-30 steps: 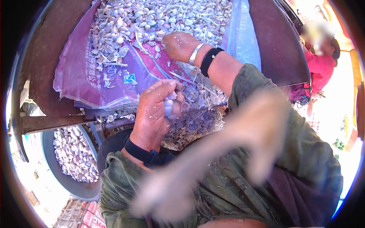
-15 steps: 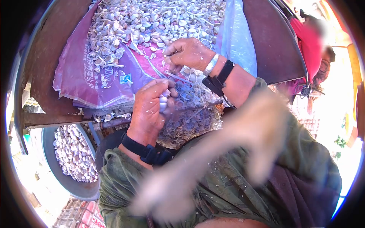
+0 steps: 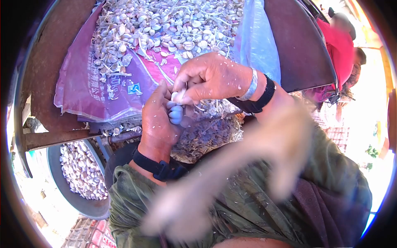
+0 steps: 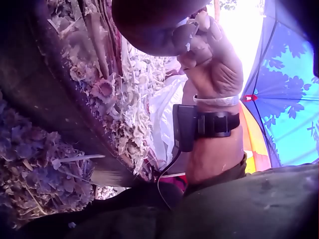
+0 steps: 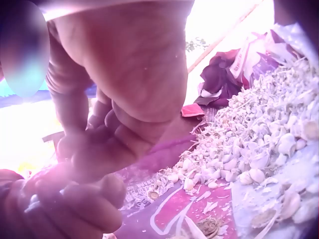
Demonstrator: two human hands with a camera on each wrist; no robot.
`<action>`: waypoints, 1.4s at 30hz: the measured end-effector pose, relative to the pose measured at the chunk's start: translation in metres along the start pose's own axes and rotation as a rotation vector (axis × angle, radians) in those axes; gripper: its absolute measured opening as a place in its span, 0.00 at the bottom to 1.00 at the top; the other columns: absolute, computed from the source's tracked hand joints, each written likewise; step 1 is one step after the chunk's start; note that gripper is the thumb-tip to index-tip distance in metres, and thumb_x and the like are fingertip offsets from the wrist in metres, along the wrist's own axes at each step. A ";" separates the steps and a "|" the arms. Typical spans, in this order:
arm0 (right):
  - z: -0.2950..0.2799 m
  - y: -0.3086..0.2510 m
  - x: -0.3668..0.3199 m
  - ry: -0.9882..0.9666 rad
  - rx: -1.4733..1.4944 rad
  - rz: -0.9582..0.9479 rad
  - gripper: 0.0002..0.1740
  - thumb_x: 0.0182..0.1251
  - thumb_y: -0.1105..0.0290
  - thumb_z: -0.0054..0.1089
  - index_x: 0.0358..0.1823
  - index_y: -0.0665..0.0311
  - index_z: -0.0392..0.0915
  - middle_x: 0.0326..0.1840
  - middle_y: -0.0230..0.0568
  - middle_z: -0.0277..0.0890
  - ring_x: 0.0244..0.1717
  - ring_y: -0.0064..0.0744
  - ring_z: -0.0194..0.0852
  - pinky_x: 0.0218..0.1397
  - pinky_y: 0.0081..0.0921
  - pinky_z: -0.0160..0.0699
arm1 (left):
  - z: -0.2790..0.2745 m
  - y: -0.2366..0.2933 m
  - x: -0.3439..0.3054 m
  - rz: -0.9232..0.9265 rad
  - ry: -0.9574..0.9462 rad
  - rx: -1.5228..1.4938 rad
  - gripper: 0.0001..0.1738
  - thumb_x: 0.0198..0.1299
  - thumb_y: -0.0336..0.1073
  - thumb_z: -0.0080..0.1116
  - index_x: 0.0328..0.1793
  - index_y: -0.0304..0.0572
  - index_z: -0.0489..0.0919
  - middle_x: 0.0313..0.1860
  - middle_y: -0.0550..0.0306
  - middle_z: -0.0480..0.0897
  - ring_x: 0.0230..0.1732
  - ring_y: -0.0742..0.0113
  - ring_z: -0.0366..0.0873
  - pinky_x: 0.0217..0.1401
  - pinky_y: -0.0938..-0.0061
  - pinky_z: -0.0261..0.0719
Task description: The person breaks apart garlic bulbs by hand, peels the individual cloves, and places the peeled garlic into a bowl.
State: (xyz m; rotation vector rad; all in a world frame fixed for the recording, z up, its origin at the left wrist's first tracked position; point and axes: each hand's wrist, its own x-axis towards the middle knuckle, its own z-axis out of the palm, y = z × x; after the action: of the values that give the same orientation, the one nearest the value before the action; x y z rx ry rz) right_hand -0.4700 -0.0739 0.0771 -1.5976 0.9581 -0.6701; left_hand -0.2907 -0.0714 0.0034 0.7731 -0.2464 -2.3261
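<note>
In the head view my left hand (image 3: pixel 159 124) curls round several garlic cloves (image 3: pixel 176 115), pale and bluish, on its palm side. My right hand (image 3: pixel 217 76) meets it from the right, thumb and fingers pinching a whitish clove (image 3: pixel 178 96) at the left fingertips. The left wrist view shows the right hand (image 4: pixel 214 64) with bent fingers round pale pieces. Close up in the right wrist view, the right hand (image 5: pixel 124 74) touches the left hand (image 5: pixel 65 204); glare hides what lies between them.
A heap of garlic cloves (image 3: pixel 165 25) lies on a purple printed sack (image 3: pixel 78 82) beyond the hands. A round basin (image 3: pixel 53 165) holding cloves stands lower left, above a crate (image 3: pixel 89 233). Dry skins (image 3: pixel 206 138) lie below the hands. A person in red (image 3: pixel 337 45) is at right.
My right hand has moved from the heap's near edge down to the left hand and now pinches a clove there. The left hand has shifted slightly, still holding its cloves.
</note>
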 end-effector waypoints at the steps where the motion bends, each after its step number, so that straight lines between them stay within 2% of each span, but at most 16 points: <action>1: -0.001 0.002 0.002 0.025 -0.052 -0.012 0.09 0.60 0.70 0.68 0.38 0.69 0.82 0.30 0.37 0.82 0.29 0.22 0.82 0.30 0.19 0.79 | 0.001 0.000 -0.002 0.003 -0.015 0.031 0.17 0.67 0.46 0.49 0.42 0.36 0.76 0.30 0.53 0.78 0.21 0.68 0.71 0.16 0.78 0.66; 3: -0.009 0.005 0.011 0.071 -0.163 -0.038 0.09 0.61 0.71 0.67 0.39 0.69 0.82 0.29 0.37 0.82 0.27 0.22 0.81 0.29 0.20 0.78 | 0.006 0.002 -0.009 0.015 -0.049 0.089 0.19 0.67 0.47 0.49 0.42 0.35 0.76 0.30 0.51 0.79 0.20 0.68 0.72 0.17 0.77 0.66; 4: -0.011 0.001 0.016 0.214 -0.171 0.108 0.07 0.62 0.72 0.64 0.38 0.68 0.82 0.29 0.40 0.82 0.26 0.23 0.82 0.28 0.24 0.79 | 0.004 0.004 -0.010 -0.013 -0.066 0.078 0.19 0.67 0.46 0.49 0.42 0.35 0.77 0.31 0.50 0.79 0.20 0.67 0.72 0.17 0.77 0.66; 7: -0.033 0.046 0.050 0.401 -0.511 0.004 0.07 0.62 0.73 0.58 0.37 0.68 0.82 0.31 0.46 0.83 0.30 0.34 0.85 0.34 0.32 0.82 | 0.000 0.008 -0.014 -0.064 -0.142 0.049 0.19 0.66 0.46 0.49 0.41 0.34 0.77 0.32 0.48 0.79 0.20 0.67 0.73 0.17 0.78 0.66; 10: -0.049 0.076 0.082 0.332 -1.125 -0.100 0.11 0.61 0.73 0.53 0.41 0.67 0.82 0.37 0.51 0.83 0.39 0.47 0.84 0.42 0.38 0.82 | 0.003 0.010 -0.019 -0.034 -0.253 0.034 0.19 0.66 0.46 0.50 0.40 0.33 0.77 0.32 0.46 0.79 0.20 0.66 0.75 0.16 0.79 0.66; 13: -0.041 0.078 0.094 0.209 -1.275 0.143 0.14 0.59 0.73 0.52 0.46 0.64 0.81 0.42 0.51 0.82 0.45 0.53 0.81 0.47 0.41 0.80 | 0.006 0.013 -0.023 -0.026 -0.279 0.023 0.19 0.67 0.45 0.49 0.39 0.33 0.77 0.33 0.46 0.79 0.23 0.64 0.79 0.15 0.80 0.66; 14: -0.041 0.084 0.097 0.210 -1.286 0.139 0.16 0.60 0.72 0.52 0.49 0.63 0.79 0.43 0.51 0.82 0.45 0.51 0.81 0.46 0.41 0.80 | 0.008 0.014 -0.024 -0.029 -0.253 0.008 0.19 0.67 0.45 0.49 0.39 0.33 0.77 0.33 0.46 0.79 0.23 0.63 0.80 0.14 0.80 0.67; 17: -0.036 0.082 0.096 0.221 -1.330 0.100 0.14 0.60 0.73 0.51 0.46 0.64 0.80 0.42 0.52 0.82 0.46 0.52 0.81 0.47 0.41 0.80 | 0.005 0.016 -0.025 -0.051 -0.207 0.031 0.19 0.68 0.45 0.48 0.41 0.32 0.77 0.33 0.45 0.79 0.27 0.61 0.82 0.14 0.82 0.69; 20: -0.048 0.102 0.089 0.337 -1.316 -0.084 0.10 0.65 0.69 0.61 0.42 0.69 0.81 0.29 0.37 0.80 0.27 0.21 0.79 0.32 0.21 0.79 | 0.005 0.016 -0.025 -0.040 -0.161 0.048 0.19 0.69 0.45 0.47 0.44 0.32 0.76 0.34 0.46 0.79 0.28 0.60 0.83 0.15 0.83 0.72; 23: -0.030 0.049 0.061 0.430 -0.425 0.210 0.11 0.63 0.68 0.58 0.41 0.67 0.82 0.29 0.43 0.81 0.29 0.32 0.82 0.34 0.29 0.79 | -0.001 0.011 -0.024 -0.044 -0.120 0.002 0.21 0.70 0.46 0.45 0.47 0.31 0.74 0.34 0.47 0.80 0.28 0.61 0.82 0.15 0.82 0.72; 26: -0.006 -0.003 0.037 0.246 -0.172 0.245 0.11 0.60 0.69 0.56 0.40 0.67 0.81 0.32 0.53 0.81 0.35 0.49 0.82 0.40 0.39 0.79 | 0.001 0.011 -0.023 -0.024 -0.075 -0.057 0.23 0.71 0.48 0.41 0.49 0.32 0.74 0.33 0.48 0.79 0.27 0.62 0.81 0.15 0.80 0.71; 29: -0.003 -0.013 0.030 0.153 -0.225 0.041 0.12 0.67 0.65 0.61 0.40 0.67 0.83 0.22 0.32 0.79 0.24 0.17 0.77 0.26 0.18 0.74 | 0.006 0.013 -0.024 0.006 -0.015 -0.035 0.24 0.71 0.49 0.40 0.48 0.32 0.75 0.33 0.48 0.79 0.25 0.62 0.80 0.15 0.78 0.70; 33: -0.034 0.062 0.069 0.439 -0.652 -0.190 0.07 0.63 0.70 0.59 0.37 0.64 0.83 0.30 0.40 0.83 0.27 0.35 0.83 0.31 0.31 0.79 | 0.000 0.013 -0.024 -0.014 -0.107 -0.011 0.22 0.69 0.47 0.43 0.44 0.31 0.76 0.32 0.48 0.79 0.25 0.62 0.80 0.14 0.79 0.70; 36: -0.055 0.098 0.103 0.339 -1.221 -0.327 0.08 0.57 0.73 0.58 0.37 0.63 0.83 0.37 0.44 0.82 0.38 0.47 0.82 0.41 0.39 0.80 | 0.001 0.014 -0.024 -0.038 -0.155 0.003 0.20 0.67 0.45 0.46 0.42 0.30 0.76 0.31 0.48 0.79 0.25 0.62 0.80 0.14 0.79 0.70; 39: -0.052 0.097 0.112 0.190 -1.265 -0.148 0.09 0.54 0.73 0.57 0.36 0.61 0.83 0.40 0.46 0.82 0.43 0.51 0.80 0.47 0.41 0.78 | 0.001 0.014 -0.024 -0.046 -0.136 0.023 0.20 0.66 0.44 0.46 0.41 0.29 0.76 0.30 0.48 0.79 0.25 0.62 0.81 0.14 0.80 0.70; 42: -0.047 0.092 0.115 0.186 -1.293 -0.067 0.08 0.55 0.72 0.59 0.35 0.63 0.83 0.39 0.50 0.81 0.44 0.50 0.80 0.47 0.41 0.78 | 0.001 0.015 -0.023 -0.046 -0.148 0.018 0.20 0.66 0.44 0.47 0.41 0.29 0.76 0.30 0.47 0.79 0.25 0.62 0.81 0.14 0.80 0.71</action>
State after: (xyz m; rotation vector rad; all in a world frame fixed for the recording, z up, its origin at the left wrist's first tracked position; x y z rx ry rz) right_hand -0.4714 -0.2023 -0.0079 -2.7060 1.6407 -0.1801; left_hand -0.2691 -0.0676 0.0204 0.6222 -0.3179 -2.4308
